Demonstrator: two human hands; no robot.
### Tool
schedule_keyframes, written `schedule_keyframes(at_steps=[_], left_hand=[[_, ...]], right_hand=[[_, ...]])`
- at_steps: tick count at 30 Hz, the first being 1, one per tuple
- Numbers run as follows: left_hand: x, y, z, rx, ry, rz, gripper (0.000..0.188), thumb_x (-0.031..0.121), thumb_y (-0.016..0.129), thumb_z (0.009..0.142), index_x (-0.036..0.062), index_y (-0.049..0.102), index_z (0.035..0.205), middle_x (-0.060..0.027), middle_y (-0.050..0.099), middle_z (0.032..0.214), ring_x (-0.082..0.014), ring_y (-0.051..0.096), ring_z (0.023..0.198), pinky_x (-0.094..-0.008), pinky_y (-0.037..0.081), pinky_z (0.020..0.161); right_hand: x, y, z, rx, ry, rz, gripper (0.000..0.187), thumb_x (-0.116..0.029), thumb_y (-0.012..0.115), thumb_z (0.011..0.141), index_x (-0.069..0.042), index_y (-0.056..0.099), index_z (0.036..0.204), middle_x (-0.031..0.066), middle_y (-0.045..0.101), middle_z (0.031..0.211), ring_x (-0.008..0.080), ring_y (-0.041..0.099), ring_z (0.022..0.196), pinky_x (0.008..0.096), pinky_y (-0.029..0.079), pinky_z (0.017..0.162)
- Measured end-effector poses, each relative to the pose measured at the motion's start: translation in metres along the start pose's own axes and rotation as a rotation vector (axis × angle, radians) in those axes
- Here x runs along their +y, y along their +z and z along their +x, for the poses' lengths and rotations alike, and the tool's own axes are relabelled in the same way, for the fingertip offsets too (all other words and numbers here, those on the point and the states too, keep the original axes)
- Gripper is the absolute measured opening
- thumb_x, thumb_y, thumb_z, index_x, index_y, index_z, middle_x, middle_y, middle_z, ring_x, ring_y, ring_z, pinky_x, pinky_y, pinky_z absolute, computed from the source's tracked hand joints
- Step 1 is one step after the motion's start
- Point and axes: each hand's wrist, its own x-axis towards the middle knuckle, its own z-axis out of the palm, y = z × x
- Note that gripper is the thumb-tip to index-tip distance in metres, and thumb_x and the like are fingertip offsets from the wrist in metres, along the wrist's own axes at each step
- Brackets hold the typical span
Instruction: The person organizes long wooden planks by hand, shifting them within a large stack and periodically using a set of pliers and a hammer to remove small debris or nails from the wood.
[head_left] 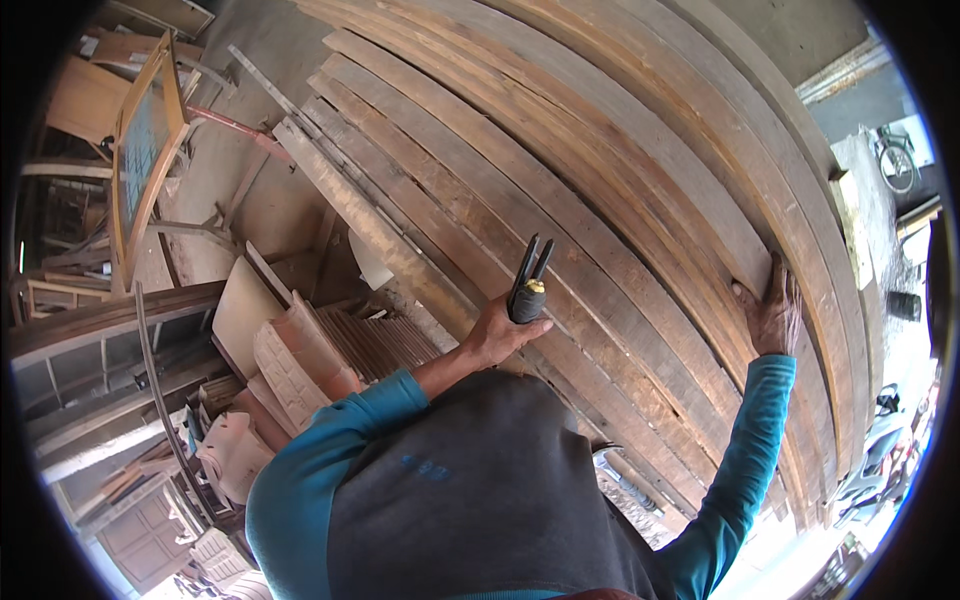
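Observation:
My left hand (pixel 494 334) is closed round a dark two-pronged tool (pixel 528 303). Its two thin black prongs point up and away from me, and a yellow patch shows beside the black grip; its exact kind I cannot make out. Beneath it lie long brown wooden planks (pixel 450 175), side by side in a wide stack. Over on the right, my right hand (pixel 773 318) rests on one of these boards, thumb spread from the fingers and nothing held.
At the left leans a wood-framed glass panel (pixel 150 160). Carved wooden panels (pixel 300 350) and slatted pieces (pixel 370 340) stand nearer to me. A metal-headed tool (pixel 625 475) lies by the planks' near edge. A bicycle (pixel 897 165) is at the far right.

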Motion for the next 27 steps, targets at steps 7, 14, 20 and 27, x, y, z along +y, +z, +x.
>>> schedule_keyframes(at_steps=[7,14,20,27], left_hand=[[0.015,-0.015,0.006,0.086,-0.101,-0.140,0.023,0.020,0.079,0.093,0.0091,0.060,0.087,0.0034,0.057,0.071,-0.0065,0.052,0.058,-0.0260,0.042,0.052],[0.046,-0.050,0.036,0.193,0.023,-0.228,0.025,0.026,0.080,0.094,0.0093,0.061,0.089,0.0013,0.059,0.073,-0.0081,0.056,0.062,-0.0272,0.047,0.055],[0.051,-0.040,0.039,0.310,-0.013,-0.536,0.033,0.039,0.075,0.097,0.0103,0.063,0.109,-0.0065,0.073,0.106,-0.0120,0.066,0.087,-0.0278,0.051,0.071],[0.010,-0.056,0.025,0.713,-0.015,-0.660,0.043,0.049,0.080,0.091,0.0105,0.064,0.100,-0.0021,0.063,0.085,-0.0112,0.062,0.067,-0.0277,0.052,0.058]], right_hand=[[0.021,-0.001,0.003,0.069,-0.064,0.060,0.093,-0.040,0.091,0.070,0.005,0.052,0.141,0.0298,0.059,0.136,0.0478,0.055,0.128,0.0531,0.045,0.108],[-0.003,0.001,-0.024,0.224,-0.130,0.064,0.091,-0.050,0.092,0.066,0.004,0.058,0.131,0.0233,0.066,0.114,0.0417,0.061,0.108,0.0533,0.048,0.096],[-0.040,-0.006,-0.084,0.212,-0.198,0.121,0.089,-0.049,0.095,0.061,0.002,0.059,0.125,0.0215,0.064,0.109,0.0397,0.062,0.102,0.0516,0.049,0.092],[-0.075,0.040,-0.169,0.033,-0.267,0.296,0.084,-0.052,0.094,0.063,0.001,0.060,0.118,0.0176,0.063,0.104,0.0387,0.061,0.094,0.0503,0.051,0.086]])
